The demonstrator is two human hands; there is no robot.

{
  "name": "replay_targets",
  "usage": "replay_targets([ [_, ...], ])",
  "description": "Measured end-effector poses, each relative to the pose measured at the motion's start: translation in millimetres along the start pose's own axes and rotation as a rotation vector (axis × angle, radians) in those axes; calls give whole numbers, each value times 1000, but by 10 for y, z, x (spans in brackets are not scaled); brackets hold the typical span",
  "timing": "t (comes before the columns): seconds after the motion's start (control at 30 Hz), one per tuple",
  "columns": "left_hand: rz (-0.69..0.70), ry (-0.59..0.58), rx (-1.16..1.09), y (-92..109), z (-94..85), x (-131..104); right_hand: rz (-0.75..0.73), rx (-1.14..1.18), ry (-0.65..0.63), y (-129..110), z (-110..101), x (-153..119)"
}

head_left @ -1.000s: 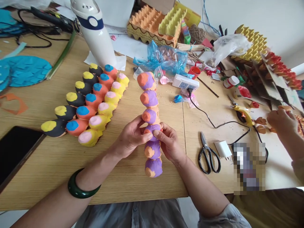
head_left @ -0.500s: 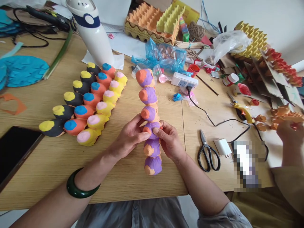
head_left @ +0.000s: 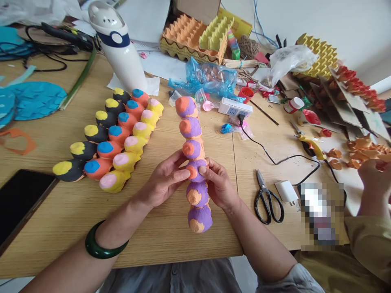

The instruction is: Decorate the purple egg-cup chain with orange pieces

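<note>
Between my hands, over the table, is an egg-carton strip of several cups in a row, coated in purple clay. Its upper four tips carry smooth reddish-orange clay; the lowest two show rougher pale orange. My left hand is closed at the strip's left side, thumb against the orange tip of the fourth cup, other fingers partly hidden. From the right, my right hand grips the same cup, thumb on the purple clay. Left of them lie three finished-looking strips: black with yellow tips, orange with blue tips and yellow with pink tips.
Black-handled scissors, a white charger and a power strip with its cable lie to the right. A white bottle stands behind the strips. Another person's hand is at the far right. A dark phone lies left.
The view has shifted slightly, so most things sit a little lower. My left thumb still presses the fourth tip, whose orange clay now looks rounder and flatter. Both hands keep their hold.
</note>
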State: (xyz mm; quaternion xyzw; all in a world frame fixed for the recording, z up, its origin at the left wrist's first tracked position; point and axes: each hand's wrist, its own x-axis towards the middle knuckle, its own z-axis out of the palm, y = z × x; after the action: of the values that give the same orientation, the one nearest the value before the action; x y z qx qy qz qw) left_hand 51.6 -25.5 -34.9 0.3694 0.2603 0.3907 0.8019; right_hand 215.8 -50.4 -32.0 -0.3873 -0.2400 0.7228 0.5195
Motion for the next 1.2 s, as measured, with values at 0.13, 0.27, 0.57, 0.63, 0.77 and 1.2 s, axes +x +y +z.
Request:
replay_targets([
  [0.13, 19, 22, 44, 5, 9, -2, 8, 6, 23, 2, 14, -12],
  [0.27, 23, 18, 73, -12, -5, -7, 18, 11, 22, -2, 27, -24],
  [0.57, 87, 122, 115, -50, 29, 18, 38, -11, 59, 20, 22, -8],
  [0.63, 88, 153, 112, -64, 50, 19, 42, -8, 65, 29, 18, -4],
  [0.77, 99, 228, 97, -103, 80, 17, 59, 23, 75, 42, 11, 0],
  [1.2, 71, 15, 23, -52, 57, 13, 63, 28, 78, 13, -27, 52],
])
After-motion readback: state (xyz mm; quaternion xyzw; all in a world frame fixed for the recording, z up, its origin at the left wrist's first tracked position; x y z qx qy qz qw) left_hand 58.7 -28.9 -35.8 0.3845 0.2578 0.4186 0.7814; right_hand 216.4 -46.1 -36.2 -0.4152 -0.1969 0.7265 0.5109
